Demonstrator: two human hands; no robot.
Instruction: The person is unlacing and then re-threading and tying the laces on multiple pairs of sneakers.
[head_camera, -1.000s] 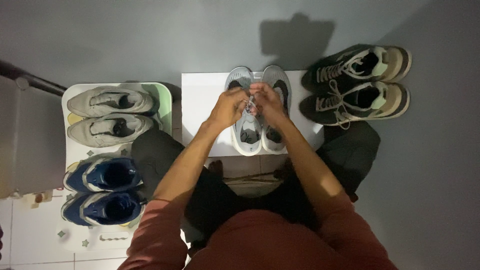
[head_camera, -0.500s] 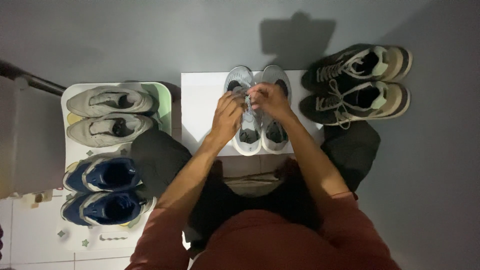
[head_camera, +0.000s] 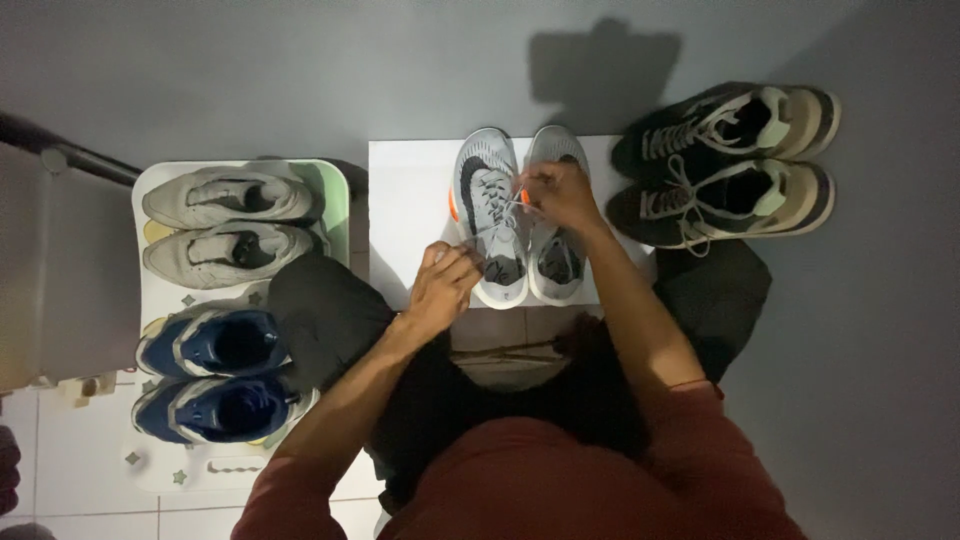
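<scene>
— Grey laces, that's what the fingers are on. Both hands pinch them?

— Yes. The right hand is closed on a lace end over the toe half of the right grey shoe, fingers curled tight. The left hand sits nearer the body, just beside the heel of the left grey shoe, fingers bent in on the other end of the lace, which runs taut up to the eyelets.

— And where do the shoes stand?

— Side by side, touching, toes pointing away from the person, on a white board that lies on the grey floor. The left one has a dark swoosh-like mark and an orange spot at its outer edge.

— What's around them?

— To the right, just off the board, a pair of dark and tan sneakers lying sideways on the floor. To the left, a pale mat holds a pair of beige sneakers and, nearer the body, a pair of blue sneakers.

— And the person?

— Red sleeves, dark trousers, knees spread either side of the board.
</scene>
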